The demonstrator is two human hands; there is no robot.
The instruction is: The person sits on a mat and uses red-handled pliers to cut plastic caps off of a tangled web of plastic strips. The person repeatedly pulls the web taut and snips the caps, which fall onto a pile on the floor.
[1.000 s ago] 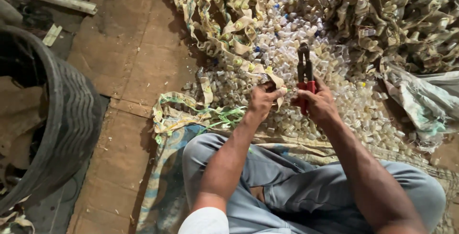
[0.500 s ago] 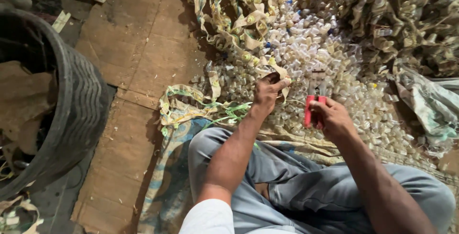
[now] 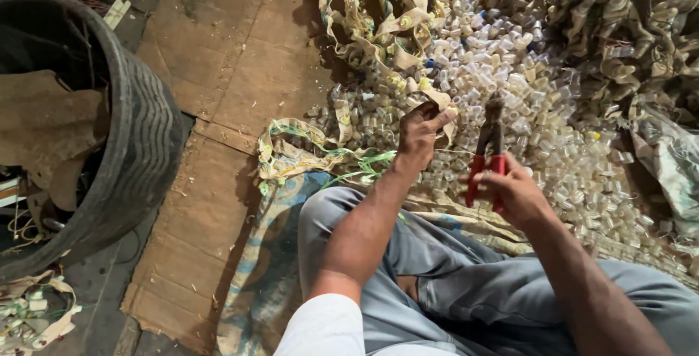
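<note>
Fingers of our left hand (image 3: pixel 420 132) pinch the strip (image 3: pixel 437 101) end. Right hand (image 3: pixel 514 192) grips pliers (image 3: pixel 489 148), just right of it, long axis pointing far; we can't tell if jaws gape.

Looks like a rough scrap-sorting workshop, floor-level setup, not a home. The ground is covered in flattened brown cardboard sheets (image 3: pixel 240 72) and a worn blue-and-tan woven sack mat (image 3: pixel 269 254). There's a huge heap of small clear plastic caps (image 3: pixel 510 57) spread out, tangled with cream-coloured fabric strips (image 3: pixel 378 21). A big old black rubber tyre (image 3: pixel 138 145) stuffed with junk sits off to one side, and red-handled metal pliers (image 3: pixel 489 152) are in use. Everything's dusty and piled loose.
</note>
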